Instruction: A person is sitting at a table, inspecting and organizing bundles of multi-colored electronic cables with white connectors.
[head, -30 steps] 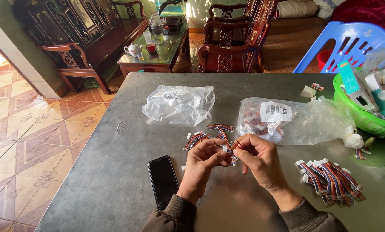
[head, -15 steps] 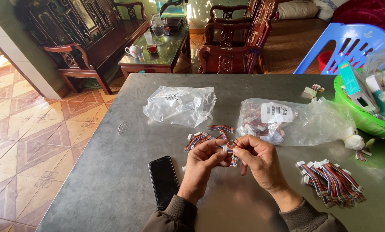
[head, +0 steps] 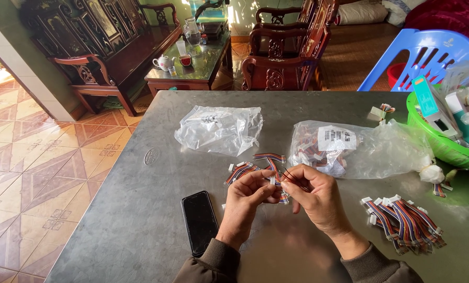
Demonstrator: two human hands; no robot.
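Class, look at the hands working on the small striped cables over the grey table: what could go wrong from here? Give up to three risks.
1. The left hand and right hand pinch one thin cable between them; a hard pull might strain its wires.
2. The loose cables beside the hands could tangle with it.
3. The phone lies close to the left wrist and could get nudged.

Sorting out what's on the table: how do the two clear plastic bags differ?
The left bag lies flat and crumpled, nearly empty, with no label showing. The right bag is bigger and bulges with small wire connectors, and it carries a white label. The left bag sits farther from the green basket; the right bag reaches it. Both are transparent and rest on the grey table.
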